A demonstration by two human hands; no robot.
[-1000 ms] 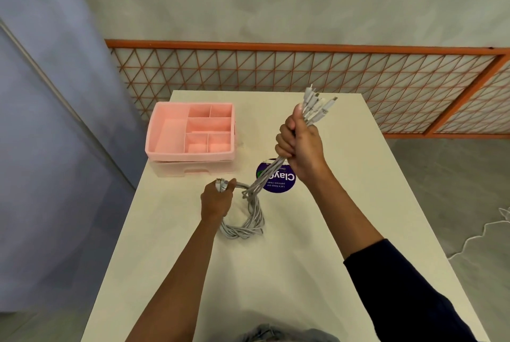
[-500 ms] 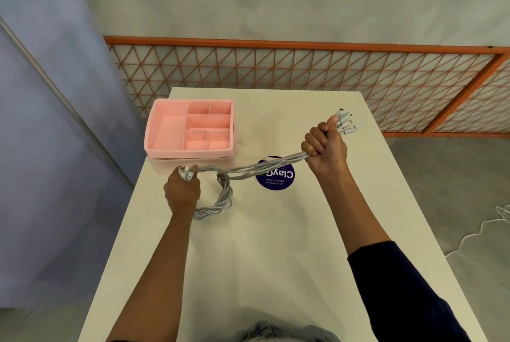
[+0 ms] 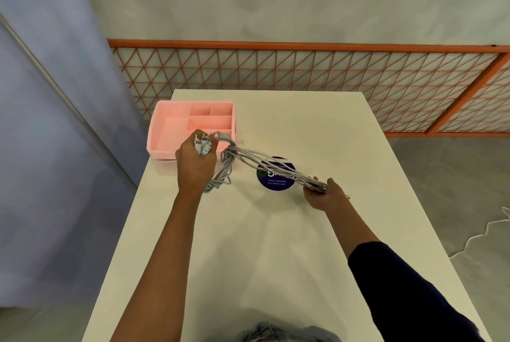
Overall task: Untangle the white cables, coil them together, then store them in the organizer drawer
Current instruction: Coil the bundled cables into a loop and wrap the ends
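Observation:
A bundle of white cables [image 3: 249, 158] stretches between my two hands above the table. My left hand [image 3: 196, 162] grips one end, with several plugs sticking up from its fist, and a loop of the bundle hangs beside it. My right hand [image 3: 323, 194] holds the other end low near the table, fingers curled round the strands. The pink organizer [image 3: 165, 132] with its open top compartments stands at the table's far left, just behind my left hand. Its drawer front is hidden by that hand.
A round purple sticker [image 3: 276, 180] lies on the white table [image 3: 248, 259] under the cables. An orange mesh fence [image 3: 303, 71] runs behind the table. A blue curtain [image 3: 41, 121] hangs at the left.
My right hand has swung down and toward me, from beyond the sticker to near the table. My left hand has risen toward the organizer, and the hanging loop came off the table with it.

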